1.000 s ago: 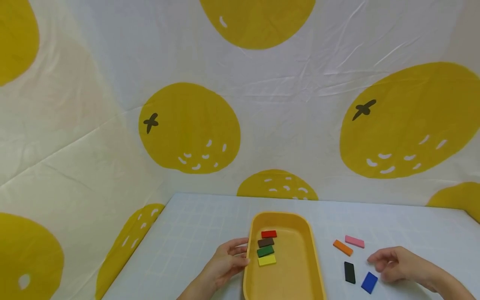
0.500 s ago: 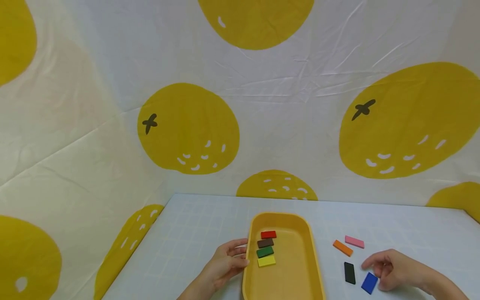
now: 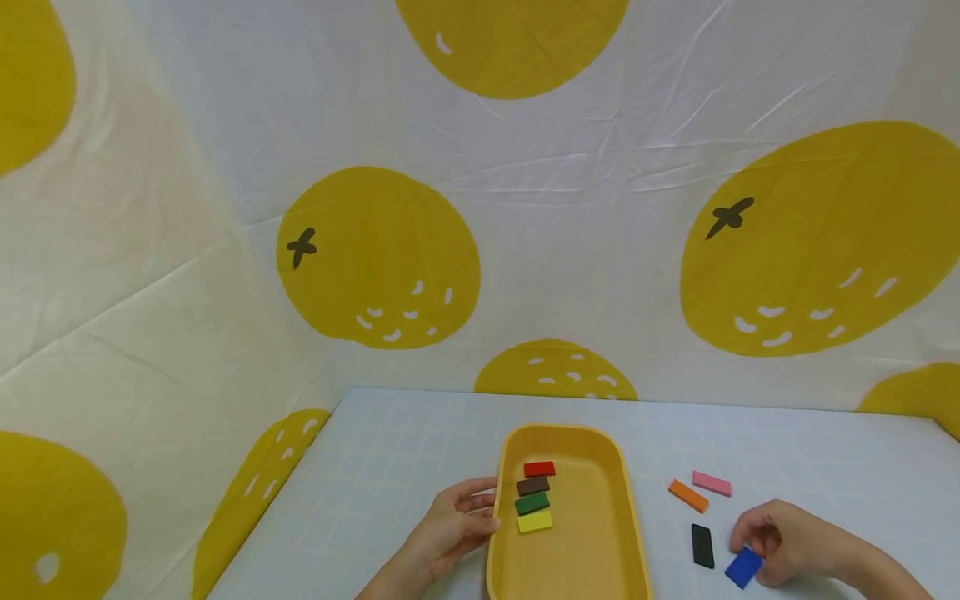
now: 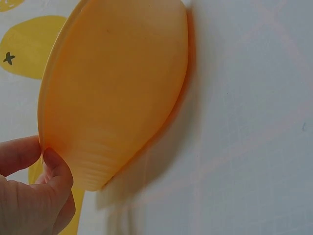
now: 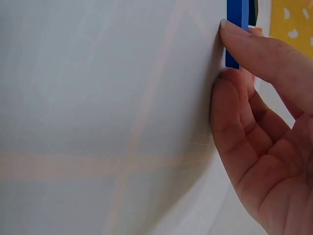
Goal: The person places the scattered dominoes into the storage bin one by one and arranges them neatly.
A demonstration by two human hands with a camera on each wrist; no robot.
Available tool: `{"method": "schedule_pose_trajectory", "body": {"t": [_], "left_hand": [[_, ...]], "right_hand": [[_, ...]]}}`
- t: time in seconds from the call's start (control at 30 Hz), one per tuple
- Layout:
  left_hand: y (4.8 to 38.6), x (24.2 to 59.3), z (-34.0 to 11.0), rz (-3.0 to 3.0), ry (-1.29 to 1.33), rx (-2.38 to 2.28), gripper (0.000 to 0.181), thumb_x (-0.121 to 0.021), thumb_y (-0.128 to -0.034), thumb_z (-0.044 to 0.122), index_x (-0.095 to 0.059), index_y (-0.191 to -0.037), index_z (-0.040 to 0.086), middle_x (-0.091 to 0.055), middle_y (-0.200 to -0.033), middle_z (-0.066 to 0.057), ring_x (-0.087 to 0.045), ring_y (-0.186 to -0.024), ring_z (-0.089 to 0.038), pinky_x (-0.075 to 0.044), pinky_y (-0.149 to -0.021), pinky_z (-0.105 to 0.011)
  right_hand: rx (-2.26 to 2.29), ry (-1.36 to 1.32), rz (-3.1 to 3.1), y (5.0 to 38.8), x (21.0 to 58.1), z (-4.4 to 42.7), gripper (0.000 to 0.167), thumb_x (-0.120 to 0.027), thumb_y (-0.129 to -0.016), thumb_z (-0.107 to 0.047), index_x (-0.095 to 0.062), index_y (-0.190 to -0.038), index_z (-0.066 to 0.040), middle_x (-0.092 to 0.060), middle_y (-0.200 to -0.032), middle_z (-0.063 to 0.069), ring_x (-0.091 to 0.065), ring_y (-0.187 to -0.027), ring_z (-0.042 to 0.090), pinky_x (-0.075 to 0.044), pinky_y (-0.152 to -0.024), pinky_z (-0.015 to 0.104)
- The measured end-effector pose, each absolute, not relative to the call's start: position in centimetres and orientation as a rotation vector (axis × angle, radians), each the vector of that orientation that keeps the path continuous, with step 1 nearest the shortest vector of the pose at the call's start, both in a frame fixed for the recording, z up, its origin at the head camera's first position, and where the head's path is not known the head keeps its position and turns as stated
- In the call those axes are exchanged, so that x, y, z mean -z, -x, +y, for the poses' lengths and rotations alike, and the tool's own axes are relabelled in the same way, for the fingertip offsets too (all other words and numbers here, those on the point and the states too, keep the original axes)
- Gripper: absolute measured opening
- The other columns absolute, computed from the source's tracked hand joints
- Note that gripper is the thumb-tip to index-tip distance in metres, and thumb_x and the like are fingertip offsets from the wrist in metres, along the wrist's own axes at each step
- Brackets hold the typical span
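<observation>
My left hand (image 3: 452, 527) pinches the left rim of a yellow tray (image 3: 588, 533), also plain in the left wrist view, where the thumb and a finger of the hand (image 4: 36, 196) meet at the tray wall (image 4: 117, 93). Inside, along its left side, lie a red block (image 3: 539, 469), a brown block (image 3: 533, 485), a green block (image 3: 532, 503) and a yellow block (image 3: 535, 522). To the right, my right hand (image 3: 798, 542) pinches a flat blue block (image 3: 744, 567), which is tilted. The right wrist view shows this block (image 5: 236, 34) edge-on by the thumb.
Left of the right hand, a black block (image 3: 702, 546), an orange block (image 3: 688, 496) and a pink block (image 3: 712, 483) lie on the pale table (image 3: 420, 433). A white cloth with yellow fruit shapes (image 3: 378, 258) hangs behind and at the left.
My right hand came in over the blue block, took hold of it and tilted it up. The left hand stays on the tray rim.
</observation>
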State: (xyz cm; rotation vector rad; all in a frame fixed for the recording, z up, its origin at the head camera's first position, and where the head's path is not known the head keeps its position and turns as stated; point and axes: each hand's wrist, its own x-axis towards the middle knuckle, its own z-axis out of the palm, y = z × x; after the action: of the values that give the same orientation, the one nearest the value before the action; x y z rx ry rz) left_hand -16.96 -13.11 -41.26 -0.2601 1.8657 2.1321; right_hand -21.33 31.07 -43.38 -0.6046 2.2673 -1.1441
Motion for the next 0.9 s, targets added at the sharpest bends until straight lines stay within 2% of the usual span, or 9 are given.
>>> {"method": "schedule_pose_trajectory", "body": {"t": [0.4, 0.73, 0.9], "left_hand": [[16.8, 41.2, -13.1, 1.869, 0.244, -2.133, 0.054, -0.063, -0.0779, -0.014, -0.049, -0.129, -0.004, -0.057, -0.108, -0.015, -0.055, -0.085, -0.018, -0.053, -0.077, -0.032], [16.8, 41.2, -13.0, 1.869, 0.241, -2.132, 0.053, -0.063, -0.0779, -0.014, -0.05, -0.128, -0.004, -0.058, -0.106, -0.013, -0.055, -0.085, -0.018, -0.053, -0.076, -0.032], [16.8, 41.1, -13.0, 1.876, 0.246, -2.128, 0.052, -0.062, -0.0785, -0.014, -0.05, -0.128, -0.004, -0.058, -0.106, -0.013, -0.056, -0.085, -0.018, -0.053, -0.076, -0.031]], "right_hand": [[1.108, 0.602, 2.281, 21.1, 43.1, 30.8, 0.02, -0.074, -0.074, 0.0, -0.063, -0.09, -0.003, -0.05, -0.073, 0.006, -0.049, -0.064, 0.015, -0.038, -0.056, 0.02], [1.108, 0.438, 2.308, 20.8, 42.3, 31.0, 0.019, -0.073, -0.074, 0.0, -0.064, -0.091, -0.002, -0.053, -0.073, 0.006, -0.051, -0.072, 0.022, -0.042, -0.06, 0.024], [1.083, 0.404, 2.334, 20.9, 42.0, 31.0, 0.02, -0.073, -0.075, -0.003, -0.064, -0.093, -0.003, -0.056, -0.08, 0.006, -0.051, -0.076, 0.023, -0.045, -0.065, 0.027]]}}
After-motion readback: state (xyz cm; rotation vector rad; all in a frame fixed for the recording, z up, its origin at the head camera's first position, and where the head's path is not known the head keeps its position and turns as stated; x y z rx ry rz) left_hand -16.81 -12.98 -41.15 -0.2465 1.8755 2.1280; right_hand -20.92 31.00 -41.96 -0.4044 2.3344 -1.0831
